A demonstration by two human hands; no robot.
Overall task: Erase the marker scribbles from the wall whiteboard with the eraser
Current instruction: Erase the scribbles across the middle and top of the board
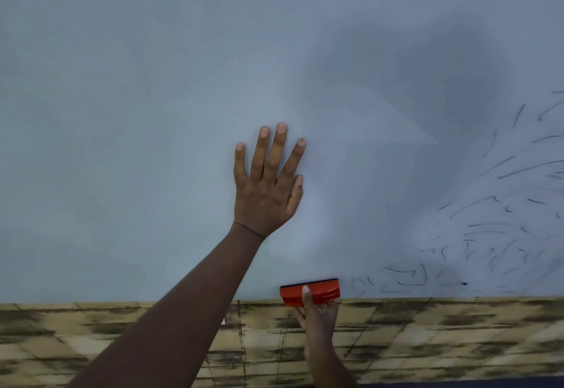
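Eraser (310, 291) gripped by right hand (317, 314) against whiteboard (152, 112).

Below the board edge, a wall (442, 335) with a brick-like pattern in tan and pale yellow, crossed by dark smudged bands and thin dark joint lines. Blurred and streaked toward the left and right sides. At the very bottom right, a narrow dark blue strip (457, 385), perhaps floor, not clear. Soft, even light, with no hard shadows on the pattern.

Dim, soft-shadowed whiteboard (152, 82), blurred edges
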